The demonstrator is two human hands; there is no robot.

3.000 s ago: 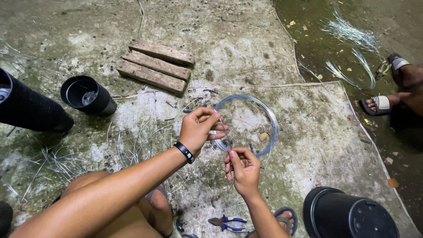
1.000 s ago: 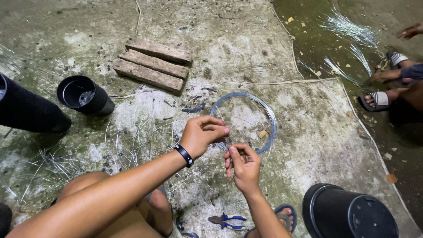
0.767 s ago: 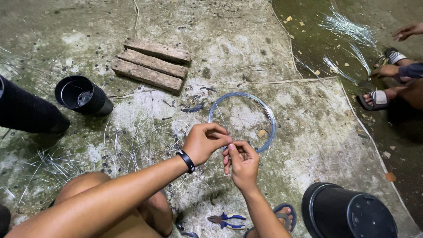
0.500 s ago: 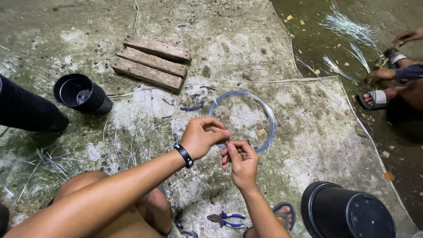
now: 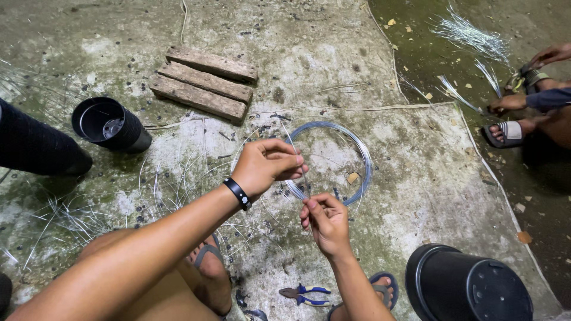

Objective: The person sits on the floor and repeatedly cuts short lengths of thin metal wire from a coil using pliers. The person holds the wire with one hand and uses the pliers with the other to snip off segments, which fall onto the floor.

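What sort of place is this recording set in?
Probably an outdoor or semi-outdoor work yard, worked at ground level. The stained, mossy concrete floor bears a coil of thin grey wire, black plastic plant pots and three weathered wooden blocks. The left hand and right hand pinch wire.

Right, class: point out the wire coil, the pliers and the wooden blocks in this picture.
wire coil (image 5: pixel 367 159): head view, right side of the loop on the floor.
pliers (image 5: pixel 307 292): head view, blue handles.
wooden blocks (image 5: pixel 205 82): head view, middle block of three.
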